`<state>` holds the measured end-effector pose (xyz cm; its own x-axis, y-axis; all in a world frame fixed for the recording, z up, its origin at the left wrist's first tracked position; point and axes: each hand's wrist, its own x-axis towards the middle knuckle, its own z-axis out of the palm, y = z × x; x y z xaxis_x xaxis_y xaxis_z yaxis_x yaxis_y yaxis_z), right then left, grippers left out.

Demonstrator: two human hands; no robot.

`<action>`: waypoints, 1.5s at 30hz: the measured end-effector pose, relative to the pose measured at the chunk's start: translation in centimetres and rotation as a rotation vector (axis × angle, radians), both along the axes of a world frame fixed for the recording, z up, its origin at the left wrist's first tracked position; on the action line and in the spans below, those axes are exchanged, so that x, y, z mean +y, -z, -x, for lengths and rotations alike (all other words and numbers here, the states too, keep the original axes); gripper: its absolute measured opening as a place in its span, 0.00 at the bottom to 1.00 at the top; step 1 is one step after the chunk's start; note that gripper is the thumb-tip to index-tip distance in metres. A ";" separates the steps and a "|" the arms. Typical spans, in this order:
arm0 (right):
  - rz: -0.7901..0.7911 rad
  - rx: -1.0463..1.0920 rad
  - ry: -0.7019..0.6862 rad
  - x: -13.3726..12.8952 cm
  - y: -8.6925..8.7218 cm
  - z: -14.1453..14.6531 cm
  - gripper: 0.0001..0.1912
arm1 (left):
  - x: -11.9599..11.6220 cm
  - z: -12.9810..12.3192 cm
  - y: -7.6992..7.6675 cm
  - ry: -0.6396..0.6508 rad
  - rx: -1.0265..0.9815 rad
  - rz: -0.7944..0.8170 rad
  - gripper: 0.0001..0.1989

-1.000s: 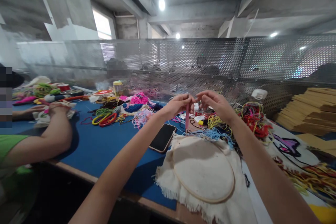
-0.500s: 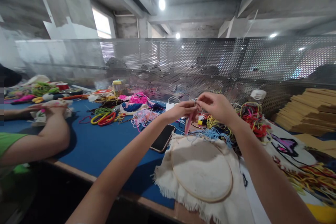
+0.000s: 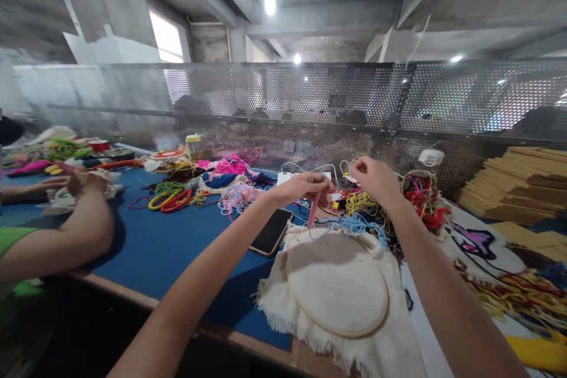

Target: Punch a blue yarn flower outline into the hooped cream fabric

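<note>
My left hand (image 3: 310,186) is closed on a pink tool (image 3: 314,211) whose tip points down, just above the far edge of the hooped cloth. My right hand (image 3: 370,175) is raised to the right of it, fingers pinched; anything between them is too small to make out. Below both hands lies white cloth with a frayed edge, stretched in a round wooden hoop (image 3: 337,282). Light blue yarn (image 3: 362,225) lies beyond the hoop. A dark-screened phone (image 3: 271,232) rests to its left.
Tangled yarn (image 3: 423,204) and embroidered pieces (image 3: 481,242) lie at right, near stacked brown paper (image 3: 516,186). At left, a person's arm (image 3: 75,236) rests on the blue table (image 3: 163,266). A perforated metal screen (image 3: 301,106) stands behind.
My right hand has moved away from my left, to the right, with its fingers still pinched. My left hand keeps the pink tool. The view has shifted slightly.
</note>
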<state>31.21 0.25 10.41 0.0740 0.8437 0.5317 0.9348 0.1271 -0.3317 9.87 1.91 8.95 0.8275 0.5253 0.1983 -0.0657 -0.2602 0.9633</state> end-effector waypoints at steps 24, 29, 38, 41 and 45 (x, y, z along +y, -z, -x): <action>0.764 0.498 -0.844 1.1 3.6 2.1 0.20 | 2.8 0.7 0.3 -0.719 -0.655 0.290 0.07; 0.788 0.503 -0.793 1.7 3.9 0.9 0.18 | 3.3 1.0 0.4 -0.774 -0.687 0.318 0.07; 0.895 0.414 -0.637 2.3 5.4 0.0 0.13 | 3.2 1.1 0.4 -0.808 -0.675 0.280 0.08; 0.934 0.385 -0.539 2.5 5.8 -0.4 0.14 | 3.2 1.2 0.4 -0.810 -0.680 0.264 0.08; 0.948 0.340 -0.437 2.5 5.7 -0.9 0.15 | 3.0 1.2 0.3 -0.807 -0.682 0.241 0.09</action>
